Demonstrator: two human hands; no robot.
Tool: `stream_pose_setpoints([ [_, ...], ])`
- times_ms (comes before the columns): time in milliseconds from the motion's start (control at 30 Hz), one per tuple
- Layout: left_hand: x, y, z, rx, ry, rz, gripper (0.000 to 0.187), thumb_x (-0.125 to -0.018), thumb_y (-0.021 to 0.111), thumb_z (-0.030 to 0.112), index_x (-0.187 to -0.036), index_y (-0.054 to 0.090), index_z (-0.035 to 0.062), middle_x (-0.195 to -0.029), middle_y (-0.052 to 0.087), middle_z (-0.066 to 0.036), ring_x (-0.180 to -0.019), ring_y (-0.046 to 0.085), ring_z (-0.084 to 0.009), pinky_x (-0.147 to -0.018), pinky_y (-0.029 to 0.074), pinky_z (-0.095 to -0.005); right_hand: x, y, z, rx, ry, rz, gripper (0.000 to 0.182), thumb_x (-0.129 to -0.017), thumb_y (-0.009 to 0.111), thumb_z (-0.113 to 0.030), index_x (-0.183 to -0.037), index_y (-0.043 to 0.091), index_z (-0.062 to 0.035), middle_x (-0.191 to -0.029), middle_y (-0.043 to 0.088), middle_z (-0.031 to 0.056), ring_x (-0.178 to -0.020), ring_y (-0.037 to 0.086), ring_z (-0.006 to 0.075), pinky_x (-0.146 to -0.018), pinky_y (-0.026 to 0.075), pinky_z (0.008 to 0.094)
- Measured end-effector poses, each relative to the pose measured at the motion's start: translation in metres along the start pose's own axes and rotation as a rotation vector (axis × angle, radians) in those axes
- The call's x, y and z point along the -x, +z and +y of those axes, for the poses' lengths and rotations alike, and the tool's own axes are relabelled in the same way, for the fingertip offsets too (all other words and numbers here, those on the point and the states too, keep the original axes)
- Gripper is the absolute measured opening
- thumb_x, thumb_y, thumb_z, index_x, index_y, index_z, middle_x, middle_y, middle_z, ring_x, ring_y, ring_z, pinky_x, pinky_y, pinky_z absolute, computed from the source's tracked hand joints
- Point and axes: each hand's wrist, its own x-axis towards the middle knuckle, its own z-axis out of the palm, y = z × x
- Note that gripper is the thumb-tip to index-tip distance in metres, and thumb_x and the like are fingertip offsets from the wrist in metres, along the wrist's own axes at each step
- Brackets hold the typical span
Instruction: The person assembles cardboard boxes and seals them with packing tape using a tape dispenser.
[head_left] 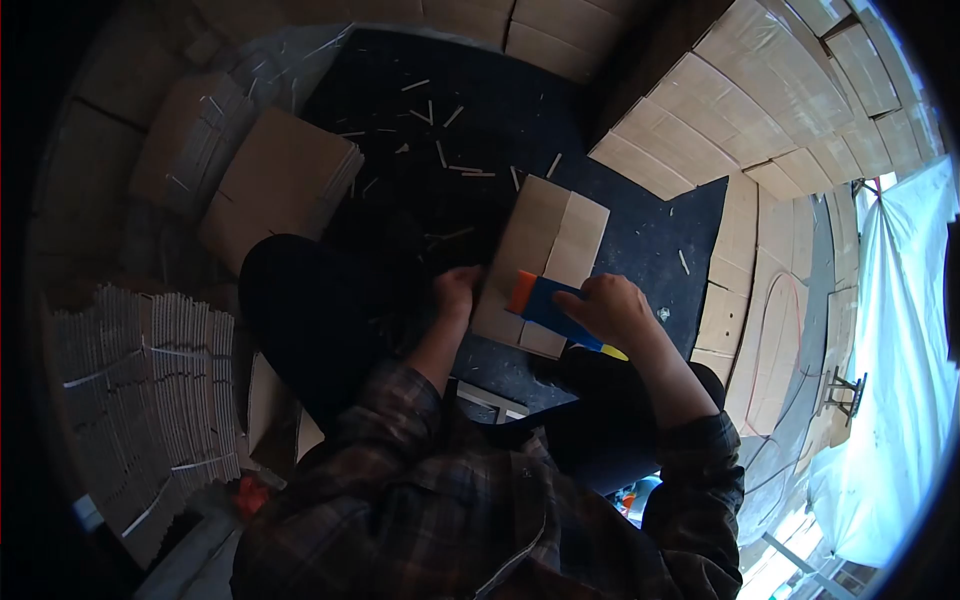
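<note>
A closed cardboard box (568,235) lies on the dark floor in front of me, a seam running along its top. Over its near part, my right hand (612,308) is closed around a blue tool with an orange end and a bit of yellow, which looks like a tape dispenser (545,303). The orange end is at the box's top; whether it touches is hard to tell. My left hand (457,292) is low at the box's left side, close against it. Its fingers are partly lost in shadow.
Thin strips (440,153) lie scattered over the dark mat (655,240). Cardboard boxes (690,125) are stacked at the right and back. Bundled flat cardboard (150,375) stands at the left, below another carton (275,180). Translucent sheeting (895,370) hangs at the far right.
</note>
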Motion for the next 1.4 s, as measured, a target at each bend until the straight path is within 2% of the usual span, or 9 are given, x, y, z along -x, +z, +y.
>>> stream_pose_setpoints([
  [300,-0.019,0.0,-0.052,0.042,-0.346,-0.306,0.055,-0.094,0.058,0.033,-0.141,0.045,0.0078,-0.132,0.056,-0.016,-0.116,0.056,-0.0237,-0.096,0.045,-0.0346,-0.005,0.001,-0.014,0.117,0.016,0.023,0.053,-0.089,0.057,-0.049,-0.084,0.071,0.0015,-0.081,0.069,0.019,-0.079,0.07,0.0309,-0.073,0.055,0.0387],
  [400,-0.02,-0.001,-0.058,0.207,0.036,-0.161,0.055,-0.098,0.044,0.05,-0.134,0.052,0.0088,-0.122,0.061,-0.012,-0.107,0.06,-0.0231,-0.088,0.049,-0.0367,-0.008,0.002,-0.012,0.133,0.006,0.06,0.053,-0.089,0.056,-0.049,-0.085,0.071,0.0015,-0.082,0.069,0.0187,-0.079,0.07,0.0305,-0.073,0.055,0.0383],
  [500,0.035,-0.008,0.011,0.034,-0.02,-0.382,0.065,-0.098,0.034,0.059,-0.136,0.051,0.0089,-0.125,0.06,-0.011,-0.112,0.057,-0.0226,-0.095,0.044,-0.037,-0.005,0.001,-0.015,0.101,0.022,0.022,0.052,-0.089,0.057,-0.049,-0.085,0.071,0.0016,-0.083,0.069,0.0183,-0.08,0.07,0.0304,-0.074,0.055,0.0386],
  [633,0.009,-0.009,-0.019,0.131,-0.177,-0.494,0.074,-0.096,0.027,0.064,-0.139,0.047,0.0071,-0.132,0.055,-0.013,-0.122,0.051,-0.0218,-0.101,0.039,-0.0355,-0.004,-0.001,-0.012,0.104,-0.032,0.078,0.053,-0.089,0.058,-0.05,-0.085,0.07,0.0021,-0.082,0.069,0.0185,-0.081,0.068,0.0312,-0.075,0.054,0.0393],
  [733,0.019,-0.016,0.002,0.082,-0.314,-0.461,0.077,-0.095,0.031,0.065,-0.147,0.034,0.0089,-0.14,0.047,-0.019,-0.13,0.044,-0.0275,-0.106,0.034,-0.0382,-0.007,-0.001,-0.009,0.099,-0.052,0.093,0.054,-0.089,0.058,-0.05,-0.084,0.071,0.0017,-0.083,0.069,0.0185,-0.082,0.068,0.0314,-0.075,0.054,0.0395],
  [833,0.055,-0.024,0.033,0.199,0.062,-0.591,0.088,-0.088,0.06,0.056,-0.152,0.018,0.0119,-0.149,0.032,-0.022,-0.135,0.038,-0.0328,-0.108,0.032,-0.0423,-0.008,0.002,-0.006,0.087,-0.056,0.092,0.054,-0.088,0.058,-0.051,-0.085,0.071,0.0014,-0.084,0.069,0.0188,-0.082,0.069,0.0314,-0.076,0.054,0.0392],
  [900,0.068,-0.022,0.042,-0.387,0.674,-0.563,0.119,-0.068,0.085,0.036,-0.153,0.004,0.0139,-0.155,0.014,-0.023,-0.14,0.029,-0.0367,-0.111,0.031,-0.0473,-0.008,-0.001,-0.006,0.073,-0.057,0.104,0.054,-0.088,0.059,-0.051,-0.085,0.071,0.0013,-0.085,0.069,0.0191,-0.083,0.069,0.0313,-0.076,0.054,0.039],
  [1000,0.072,-0.002,0.051,-0.599,0.731,-0.42,0.136,-0.053,0.094,0.025,-0.152,0.001,0.0155,-0.156,0.005,-0.021,-0.142,0.021,-0.0394,-0.112,0.029,-0.0526,-0.006,-0.002,-0.005,0.061,-0.064,0.105,0.047,-0.087,0.06,-0.047,-0.091,0.072,-0.0018,-0.089,0.07,0.0183,-0.088,0.069,0.032,-0.079,0.054,0.0393],
  [1400,0.067,-0.002,0.06,-0.655,0.575,-0.458,0.137,-0.052,0.093,0.026,-0.152,0.0,0.0226,-0.156,0.009,-0.019,-0.142,0.019,-0.0391,-0.112,0.029,-0.0541,0.019,-0.009,0.052,-0.125,-0.113,-0.095,0.059,-0.083,0.066,-0.056,-0.107,0.069,-0.0019,-0.096,0.069,0.0175,-0.088,0.069,0.027,-0.079,0.054,0.0364],
])
